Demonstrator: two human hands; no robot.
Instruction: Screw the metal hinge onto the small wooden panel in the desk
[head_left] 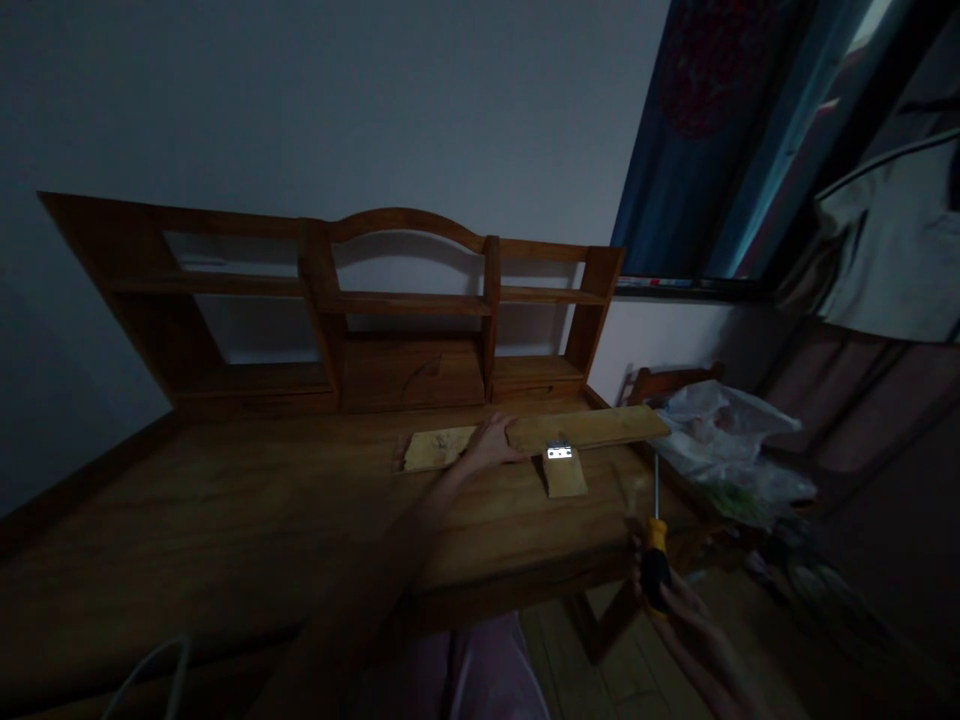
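Note:
My left hand grips a long wooden board that lies across the desk, its fingers over the board and its thumb along the near edge. The board's rough, paler left part shows on the other side of the hand. A bright metal hinge joins the board's near edge and a small square wooden piece. In my right hand, off the desk's right front edge, is a screwdriver with a yellow and black handle. Its shaft points up, apart from the board and hinge.
The wooden desk carries a shelf unit along its back, against the wall. Right of the desk, plastic bags rest near a wooden chair back. A white cable loops at the lower left. Light is dim.

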